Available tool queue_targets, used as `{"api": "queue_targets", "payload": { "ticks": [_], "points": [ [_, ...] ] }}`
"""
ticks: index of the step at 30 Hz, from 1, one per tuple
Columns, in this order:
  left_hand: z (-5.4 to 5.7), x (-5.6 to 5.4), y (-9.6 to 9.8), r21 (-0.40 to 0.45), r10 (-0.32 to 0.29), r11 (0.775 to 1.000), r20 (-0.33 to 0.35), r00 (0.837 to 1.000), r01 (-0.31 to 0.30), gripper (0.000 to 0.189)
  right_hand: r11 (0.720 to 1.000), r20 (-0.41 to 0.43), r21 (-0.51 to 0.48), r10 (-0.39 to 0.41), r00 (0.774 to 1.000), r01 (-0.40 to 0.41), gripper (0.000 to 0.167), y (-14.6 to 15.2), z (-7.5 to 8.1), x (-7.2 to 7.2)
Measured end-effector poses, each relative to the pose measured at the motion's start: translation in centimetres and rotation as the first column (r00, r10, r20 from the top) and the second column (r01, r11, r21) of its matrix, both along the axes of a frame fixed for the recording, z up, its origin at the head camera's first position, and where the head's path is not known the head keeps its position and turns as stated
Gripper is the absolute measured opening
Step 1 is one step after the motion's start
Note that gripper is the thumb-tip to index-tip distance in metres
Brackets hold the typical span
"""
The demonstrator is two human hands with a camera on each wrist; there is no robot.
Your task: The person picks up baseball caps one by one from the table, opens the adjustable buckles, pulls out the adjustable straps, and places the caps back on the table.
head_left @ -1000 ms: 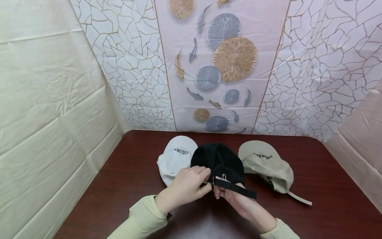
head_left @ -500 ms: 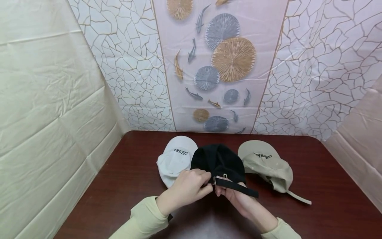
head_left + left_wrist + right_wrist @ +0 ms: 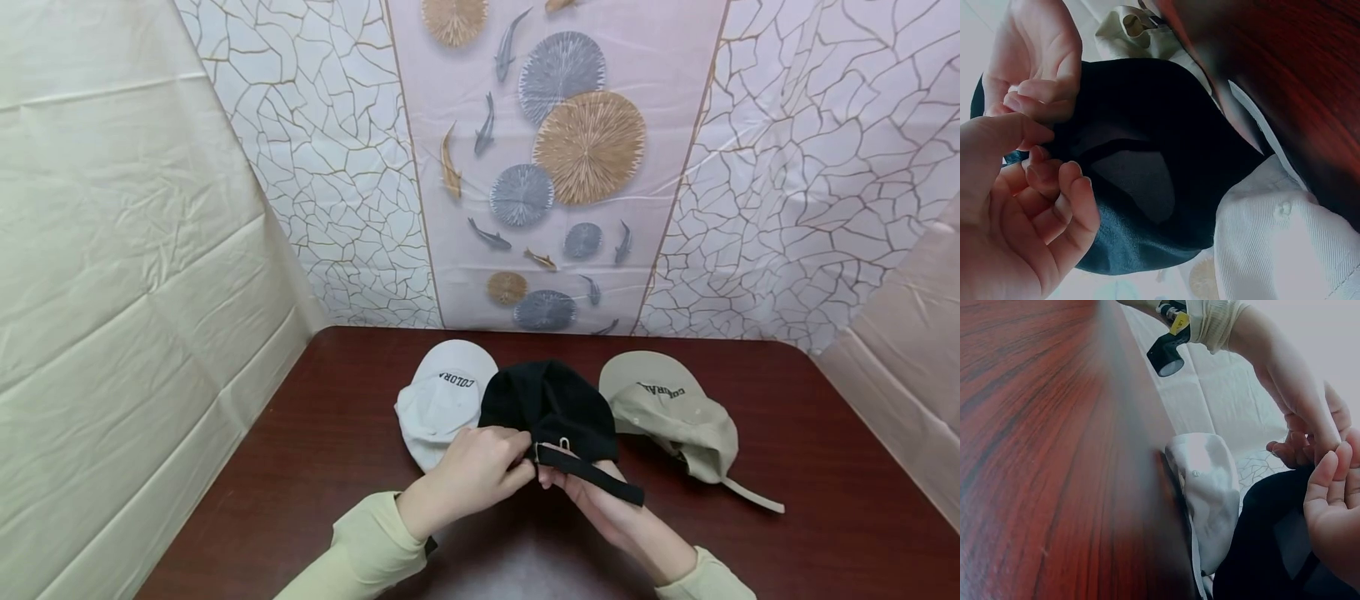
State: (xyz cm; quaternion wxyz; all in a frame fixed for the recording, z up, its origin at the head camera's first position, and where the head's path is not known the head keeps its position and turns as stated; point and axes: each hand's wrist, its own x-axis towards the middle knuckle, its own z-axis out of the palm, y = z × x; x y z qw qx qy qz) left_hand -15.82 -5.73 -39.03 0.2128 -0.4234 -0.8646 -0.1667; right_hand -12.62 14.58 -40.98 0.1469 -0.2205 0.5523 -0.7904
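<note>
A black baseball cap (image 3: 555, 400) is held between both hands, its back turned toward me in the head view. My left hand (image 3: 480, 467) pinches the left side of its back strap, close by the buckle (image 3: 536, 452). From below, my right hand (image 3: 600, 504) grips the strap area with curled fingertips near the left ones. The strap's loose black end (image 3: 600, 479) hangs across the right wrist, under a small metal loop (image 3: 564, 443). In the left wrist view the cap's dark inside (image 3: 1135, 181) faces the camera. The left fingers partly hide the strap.
A white cap (image 3: 442, 408) lies at the left of the black one, brim toward the back. On the right is a beige cap (image 3: 663, 400), its strap (image 3: 753, 497) trailing on the dark red wooden table (image 3: 810, 433). Patterned cloth (image 3: 540, 250) hangs behind the table.
The left fingertips have drawn closer together at the strap, dropping slightly. The strap's loose end has shifted a little and droops lower. The white and beige caps lie unchanged.
</note>
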Motion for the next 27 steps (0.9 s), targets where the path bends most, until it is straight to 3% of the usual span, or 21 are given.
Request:
{"api": "queue_targets", "payload": {
  "ticks": [9,15,22,27],
  "points": [
    [-0.1,0.8,0.1,-0.012,0.023,1.000,-0.075,0.997,-0.024,0.025,1.000,-0.046,0.020,-0.009,0.999,0.010,0.019,-0.1,-0.5,-0.1],
    [-0.1,0.9,0.3,-0.026,0.063,0.997,-0.090,0.994,-0.066,0.024,0.997,-0.088,0.064,-0.047,0.995,0.053,0.022,-0.3,-0.5,0.0],
    [0.1,0.9,0.6,-0.049,0.107,0.992,-0.133,0.985,-0.115,0.023,0.993,-0.152,0.026,-0.113,0.982,0.118,0.020,-0.8,-0.4,0.0],
    [0.1,1.3,1.0,-0.059,0.105,0.991,-0.177,0.978,-0.118,0.024,0.981,-0.064,0.012,-0.193,0.979,0.194,0.017,-0.9,-0.6,0.1]
  ]
}}
